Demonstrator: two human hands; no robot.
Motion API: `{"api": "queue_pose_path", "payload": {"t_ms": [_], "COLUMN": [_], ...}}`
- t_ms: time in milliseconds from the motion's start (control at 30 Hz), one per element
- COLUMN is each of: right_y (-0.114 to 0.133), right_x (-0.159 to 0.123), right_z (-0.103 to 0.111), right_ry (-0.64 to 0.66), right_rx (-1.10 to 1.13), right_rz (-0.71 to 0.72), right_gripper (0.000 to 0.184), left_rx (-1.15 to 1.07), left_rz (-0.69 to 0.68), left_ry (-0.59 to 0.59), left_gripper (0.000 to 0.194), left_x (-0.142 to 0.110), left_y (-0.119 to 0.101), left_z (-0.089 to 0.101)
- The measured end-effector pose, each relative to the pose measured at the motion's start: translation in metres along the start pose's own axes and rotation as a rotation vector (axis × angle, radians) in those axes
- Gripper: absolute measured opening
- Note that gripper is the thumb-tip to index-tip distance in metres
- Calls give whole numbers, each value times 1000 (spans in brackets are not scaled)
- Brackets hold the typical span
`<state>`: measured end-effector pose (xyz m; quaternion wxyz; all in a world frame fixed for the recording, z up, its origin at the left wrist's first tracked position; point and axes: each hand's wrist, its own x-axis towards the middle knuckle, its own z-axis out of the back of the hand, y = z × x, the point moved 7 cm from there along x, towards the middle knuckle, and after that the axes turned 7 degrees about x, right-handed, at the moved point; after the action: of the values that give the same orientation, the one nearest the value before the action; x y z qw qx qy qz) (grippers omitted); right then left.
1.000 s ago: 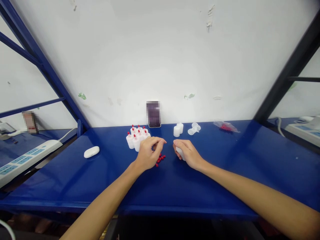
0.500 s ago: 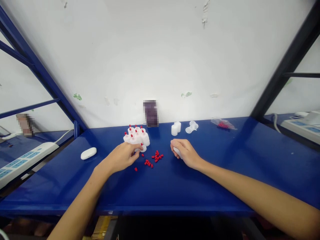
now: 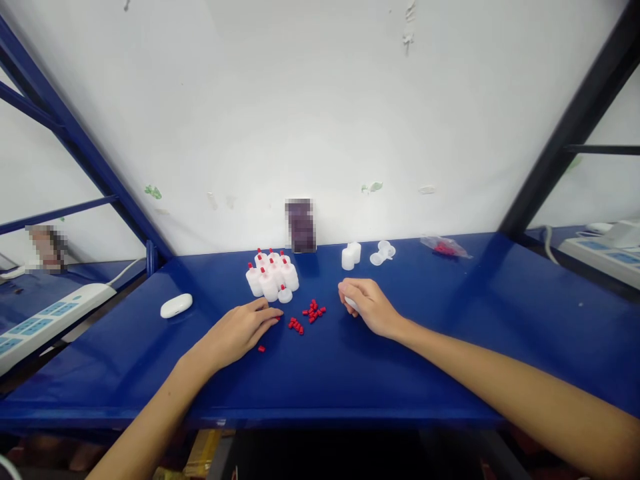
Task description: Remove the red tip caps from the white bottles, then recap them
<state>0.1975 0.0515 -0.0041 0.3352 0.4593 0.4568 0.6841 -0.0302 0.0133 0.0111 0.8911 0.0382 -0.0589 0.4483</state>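
My left hand (image 3: 246, 330) rests low over the table, thumb and fingers closing on a small red cap (image 3: 278, 318) that shows only partly at the fingertips. Just beyond it stands a white lid with a red tip (image 3: 285, 294), beside a cluster of white bottles with red tips (image 3: 270, 287). Small red caps (image 3: 313, 312) lie loose in two piles between my hands, and a single one (image 3: 262, 349) lies below my left fingers. My right hand (image 3: 369, 305) is wrapped around a small white bottle (image 3: 352, 303), mostly hidden by the fingers.
Two white bottles without tips (image 3: 350, 256) stand at the back, near several clear white lids (image 3: 383, 253). A plastic bag of red caps (image 3: 445, 247) lies further right. A white oval case (image 3: 177, 306) and a power strip (image 3: 55, 320) are at left. A pixelated upright object (image 3: 301, 227) leans on the wall.
My left hand has let go of the white lid and moved nearer, down to the loose red caps. One stray cap has shifted left and nearer. My right hand stays almost in place.
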Motion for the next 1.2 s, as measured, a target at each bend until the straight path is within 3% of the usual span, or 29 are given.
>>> {"api": "queue_pose_path", "payload": {"t_ms": [133, 233, 333, 433, 533, 833, 1200], "right_y": [4, 12, 23, 29, 28, 26, 26], "right_x": [-1, -5, -12, -19, -21, -19, -20], "right_z": [-1, -7, -18, -23, -19, -14, -25], "right_ry": [19, 84, 188, 244, 235, 182, 307], "right_rx": [-37, -41, -22, 73, 169, 189, 226], "right_rz": [30, 63, 120, 155, 146, 77, 57], "right_gripper": [46, 47, 47, 48, 48, 46, 49], "left_rx": [-93, -337, -722, -952, -1110, -1227, -1237], "left_rz": [-47, 37, 176, 132, 131, 165, 175], "left_ry": [-95, -283, -484, -546, -609, -541, -537], "left_gripper": [28, 17, 12, 9, 10, 9, 10], "left_x": [8, 15, 20, 32, 41, 47, 46], "left_y": [-8, -24, -53, -95, -113, -114, -117], "left_z": [11, 29, 38, 35, 30, 18, 11]}}
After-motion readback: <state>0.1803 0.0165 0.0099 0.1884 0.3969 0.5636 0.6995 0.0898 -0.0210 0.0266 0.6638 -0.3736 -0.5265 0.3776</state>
